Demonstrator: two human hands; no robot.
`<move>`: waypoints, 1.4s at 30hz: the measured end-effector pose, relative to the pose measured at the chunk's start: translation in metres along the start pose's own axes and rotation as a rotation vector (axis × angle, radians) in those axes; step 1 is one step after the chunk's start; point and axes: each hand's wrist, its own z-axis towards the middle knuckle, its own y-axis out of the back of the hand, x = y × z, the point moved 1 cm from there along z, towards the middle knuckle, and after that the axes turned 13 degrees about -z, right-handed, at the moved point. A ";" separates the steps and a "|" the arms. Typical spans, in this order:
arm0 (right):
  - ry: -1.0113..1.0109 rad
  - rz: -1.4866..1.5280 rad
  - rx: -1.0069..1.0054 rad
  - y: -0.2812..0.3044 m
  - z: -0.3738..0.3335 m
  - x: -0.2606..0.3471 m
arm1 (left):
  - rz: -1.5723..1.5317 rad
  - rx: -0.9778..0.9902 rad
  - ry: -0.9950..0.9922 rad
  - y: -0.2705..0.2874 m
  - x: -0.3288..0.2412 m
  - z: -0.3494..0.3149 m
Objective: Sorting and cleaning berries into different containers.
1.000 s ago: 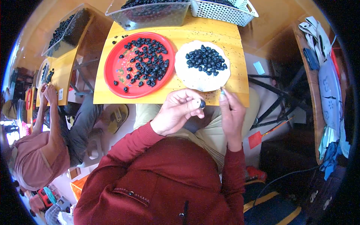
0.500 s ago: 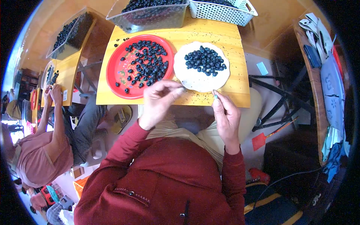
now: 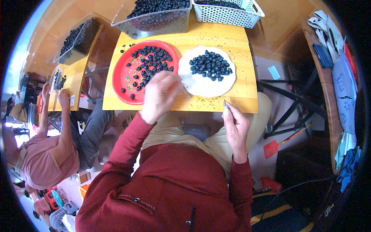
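Many small round blue-black beads or berries, several with pale rings on top, lie on a round red tray (image 3: 119, 83). More of them sit heaped on a white scallop-edged plate (image 3: 205, 88) to its right. My left hand (image 3: 159, 94) is over the tray's near right edge, its fingers curled but smeared by motion; whether anything is in them is hidden. Below the plate, at the table's front edge, my right hand (image 3: 236, 125) is closed in a pinch on a small thin tool (image 3: 225, 104) with a greenish part. Its exact kind is too small to make out.
A clear plastic bin (image 3: 154, 25) and a white perforated basket (image 3: 228, 15), both holding dark pieces, stand at the far side of the wooden table (image 3: 185, 104). Dark crumbs dot the wood. Another person (image 3: 50, 154) works at a table on the left. A red fly swatter (image 3: 271, 149) lies at right.
My left hand has moved left and up, from near the white plate to over the red tray's edge. My right hand has shifted slightly down and right, still pinching the thin tool.
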 end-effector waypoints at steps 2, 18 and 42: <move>-0.001 -0.003 -0.006 0.002 -0.002 -0.002 | -0.012 0.053 -0.076 -0.021 -0.009 0.011; -0.124 0.129 -0.050 0.022 -0.018 -0.035 | 0.231 0.437 -0.185 -0.086 -0.004 0.057; 0.113 0.317 -0.129 -0.019 0.035 0.008 | -1.580 0.301 0.740 -0.068 -0.026 0.020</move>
